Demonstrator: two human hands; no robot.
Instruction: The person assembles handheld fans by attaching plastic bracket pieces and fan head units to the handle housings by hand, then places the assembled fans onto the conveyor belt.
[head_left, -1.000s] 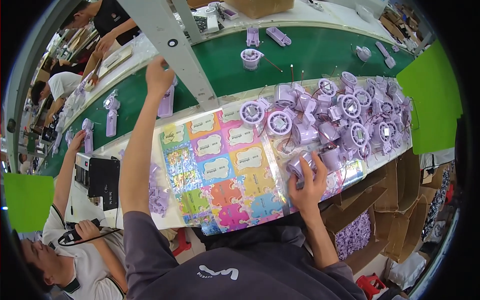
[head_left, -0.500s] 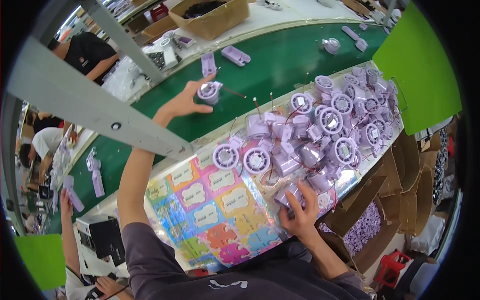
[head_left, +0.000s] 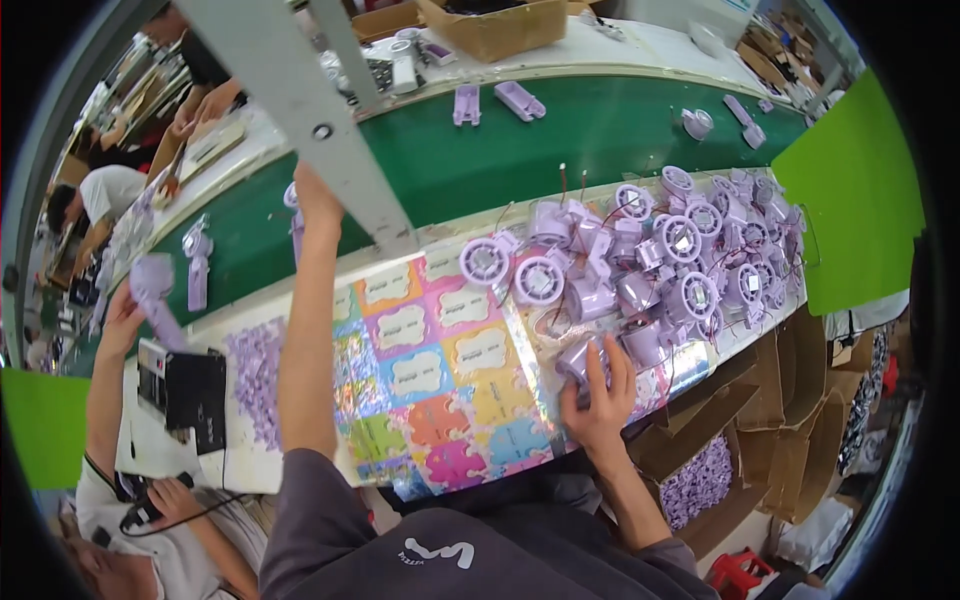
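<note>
My left hand [head_left: 316, 200] reaches over the green belt, with its fingers largely hidden behind a slanted grey post. Close against it on the left shows a lilac fan piece [head_left: 297, 232], a round top above a handle; whether I grip it cannot be seen. My right hand [head_left: 603, 400] curls its fingers over a lilac fan head [head_left: 575, 360] lying on the worktable. Beyond that hand spreads a big heap of lilac fan heads [head_left: 690, 240] with round grilles and thin wires. Colourful printed sheets [head_left: 430, 375] lie between my arms.
The grey post [head_left: 330, 130] stands beside my left forearm. Lilac handle shells [head_left: 467, 105] rest on the belt [head_left: 430, 160]. Small lilac pieces [head_left: 255, 380] lie left, near a black device [head_left: 195, 400]. A co-worker's hand [head_left: 122, 312] holds a lilac fan. Open cartons [head_left: 700, 400] stand at right.
My left hand has swung left behind the post, and the fan head beneath it has left its spot. My right hand stays on its fan head. The co-worker's fan is raised. The view has shifted.
</note>
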